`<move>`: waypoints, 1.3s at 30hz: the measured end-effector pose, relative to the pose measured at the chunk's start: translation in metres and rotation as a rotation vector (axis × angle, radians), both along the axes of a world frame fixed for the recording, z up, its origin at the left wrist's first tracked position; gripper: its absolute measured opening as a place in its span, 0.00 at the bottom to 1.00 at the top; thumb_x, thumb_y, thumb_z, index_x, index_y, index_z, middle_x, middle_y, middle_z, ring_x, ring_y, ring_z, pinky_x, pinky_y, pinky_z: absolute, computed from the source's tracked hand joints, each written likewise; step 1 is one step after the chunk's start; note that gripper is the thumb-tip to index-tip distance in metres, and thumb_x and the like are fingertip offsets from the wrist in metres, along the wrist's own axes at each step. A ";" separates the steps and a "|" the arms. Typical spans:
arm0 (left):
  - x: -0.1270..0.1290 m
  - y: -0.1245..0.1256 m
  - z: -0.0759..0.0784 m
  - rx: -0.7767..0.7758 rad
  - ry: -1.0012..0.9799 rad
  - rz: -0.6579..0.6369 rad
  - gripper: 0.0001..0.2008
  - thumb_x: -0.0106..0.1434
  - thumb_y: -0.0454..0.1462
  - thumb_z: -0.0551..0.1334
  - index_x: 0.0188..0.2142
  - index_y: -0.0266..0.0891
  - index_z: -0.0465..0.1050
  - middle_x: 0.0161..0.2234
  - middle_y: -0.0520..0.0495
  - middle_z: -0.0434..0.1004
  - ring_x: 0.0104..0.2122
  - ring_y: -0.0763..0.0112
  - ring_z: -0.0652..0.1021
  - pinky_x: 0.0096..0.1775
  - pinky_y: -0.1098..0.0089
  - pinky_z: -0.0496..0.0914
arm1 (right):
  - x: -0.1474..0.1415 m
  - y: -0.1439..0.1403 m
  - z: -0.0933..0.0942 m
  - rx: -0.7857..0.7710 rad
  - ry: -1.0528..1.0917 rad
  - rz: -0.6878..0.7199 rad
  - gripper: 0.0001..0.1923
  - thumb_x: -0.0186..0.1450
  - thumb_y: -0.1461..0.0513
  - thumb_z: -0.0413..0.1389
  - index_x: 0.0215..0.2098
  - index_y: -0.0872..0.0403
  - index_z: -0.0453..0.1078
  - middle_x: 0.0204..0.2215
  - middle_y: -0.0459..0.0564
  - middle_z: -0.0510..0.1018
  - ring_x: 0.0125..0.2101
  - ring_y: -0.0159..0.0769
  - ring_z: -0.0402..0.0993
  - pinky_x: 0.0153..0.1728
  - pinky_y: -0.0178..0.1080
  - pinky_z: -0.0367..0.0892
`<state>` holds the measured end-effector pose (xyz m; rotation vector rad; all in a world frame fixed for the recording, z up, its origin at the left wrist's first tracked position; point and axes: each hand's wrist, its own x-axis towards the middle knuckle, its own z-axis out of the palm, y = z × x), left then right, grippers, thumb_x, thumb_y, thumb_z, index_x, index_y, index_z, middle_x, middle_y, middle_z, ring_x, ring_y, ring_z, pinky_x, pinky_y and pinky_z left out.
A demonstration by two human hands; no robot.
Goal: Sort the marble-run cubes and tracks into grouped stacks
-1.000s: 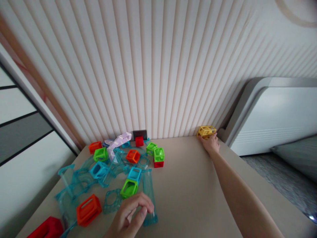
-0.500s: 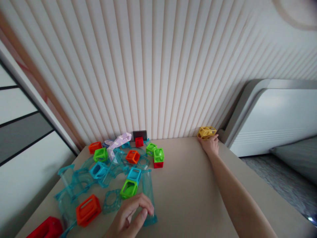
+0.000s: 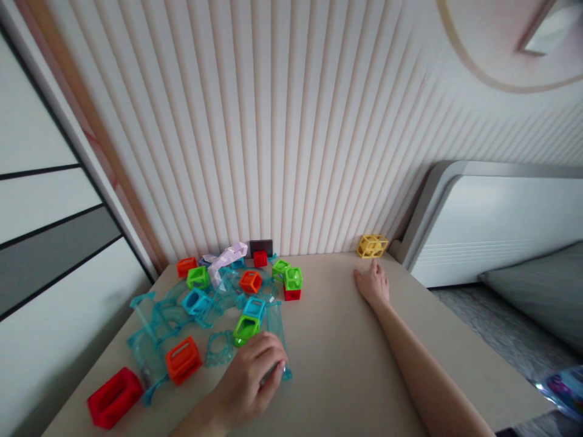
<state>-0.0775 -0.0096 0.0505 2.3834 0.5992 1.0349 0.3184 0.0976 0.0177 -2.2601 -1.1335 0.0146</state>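
My right hand [image 3: 374, 286] is at the far right of the table, fingers apart and the forefinger stretched forward. Its fingertip is just at the front of a yellow frame block [image 3: 372, 246], which rests against the ribbed wall; whether they touch I cannot tell. My left hand [image 3: 255, 370] is curled closed at front centre, with nothing visible in its fingers. Behind it sit a green block [image 3: 246, 330] and a blue block [image 3: 254, 308], joined end to end. A clear blue tube [image 3: 274, 325] runs beside them, partly covered by the left hand.
On the left lie several clear blue track pieces, a red block [image 3: 115, 397], an orange block [image 3: 183, 360] and a lilac paper shape [image 3: 226, 262]. Green blocks [image 3: 293, 278] stand near the middle, one on a red block [image 3: 292, 294]. A bed headboard [image 3: 501, 224] borders the right.
My right hand has let go of the yellow block and drawn back slightly, its forefinger now extended. My left hand's fingers have closed up more. The camera view has shifted.
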 end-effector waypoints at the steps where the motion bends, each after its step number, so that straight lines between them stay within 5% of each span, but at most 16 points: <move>1: 0.001 0.000 0.000 0.090 0.031 -0.003 0.08 0.68 0.29 0.56 0.41 0.40 0.72 0.37 0.46 0.78 0.42 0.65 0.78 0.47 0.65 0.72 | -0.008 -0.004 -0.001 0.014 0.010 0.025 0.39 0.67 0.53 0.51 0.70 0.64 0.50 0.62 0.72 0.64 0.62 0.61 0.63 0.61 0.56 0.57; 9: -0.002 0.008 0.006 0.501 0.096 0.042 0.08 0.67 0.29 0.56 0.42 0.38 0.73 0.35 0.45 0.79 0.41 0.62 0.78 0.46 0.62 0.74 | -0.075 -0.025 -0.011 0.210 0.137 0.259 0.28 0.65 0.55 0.52 0.61 0.60 0.65 0.51 0.65 0.78 0.52 0.52 0.75 0.55 0.51 0.67; 16: -0.021 0.027 0.014 0.573 0.049 0.358 0.07 0.66 0.27 0.58 0.39 0.38 0.72 0.34 0.46 0.78 0.40 0.63 0.77 0.46 0.61 0.72 | -0.156 -0.020 -0.012 0.459 0.306 0.402 0.23 0.71 0.52 0.45 0.52 0.58 0.70 0.40 0.59 0.83 0.37 0.42 0.81 0.38 0.41 0.76; 19: -0.036 0.036 0.020 0.609 0.069 0.528 0.05 0.66 0.29 0.59 0.39 0.38 0.72 0.35 0.45 0.78 0.41 0.61 0.77 0.47 0.60 0.71 | -0.178 -0.025 -0.004 0.551 0.326 0.465 0.18 0.71 0.55 0.46 0.48 0.57 0.72 0.40 0.58 0.83 0.37 0.41 0.80 0.39 0.41 0.75; 25: -0.041 0.040 0.021 0.427 0.385 0.686 0.12 0.65 0.42 0.61 0.46 0.39 0.74 0.38 0.42 0.79 0.41 0.55 0.78 0.44 0.57 0.70 | -0.178 -0.059 0.018 0.619 0.286 0.739 0.10 0.68 0.61 0.51 0.35 0.51 0.75 0.33 0.51 0.81 0.36 0.41 0.78 0.41 0.42 0.73; 30: -0.027 0.031 0.015 0.271 0.485 0.670 0.13 0.63 0.44 0.62 0.43 0.40 0.76 0.40 0.40 0.77 0.43 0.51 0.76 0.44 0.54 0.70 | -0.183 -0.080 0.026 0.638 0.206 0.945 0.12 0.70 0.66 0.49 0.37 0.50 0.74 0.32 0.51 0.79 0.34 0.39 0.77 0.37 0.40 0.73; 36: -0.020 0.028 0.000 0.136 0.495 0.660 0.17 0.62 0.40 0.64 0.49 0.35 0.73 0.46 0.36 0.72 0.47 0.48 0.76 0.47 0.52 0.74 | -0.201 -0.091 0.026 0.442 0.145 1.280 0.12 0.70 0.68 0.50 0.44 0.50 0.73 0.35 0.51 0.79 0.36 0.38 0.77 0.38 0.38 0.73; 39: -0.019 0.030 -0.012 0.084 0.473 0.636 0.18 0.63 0.35 0.62 0.53 0.36 0.70 0.50 0.37 0.70 0.50 0.52 0.77 0.48 0.56 0.76 | -0.207 -0.094 0.024 0.384 0.166 1.330 0.13 0.70 0.68 0.50 0.46 0.51 0.73 0.37 0.52 0.80 0.38 0.38 0.77 0.40 0.39 0.74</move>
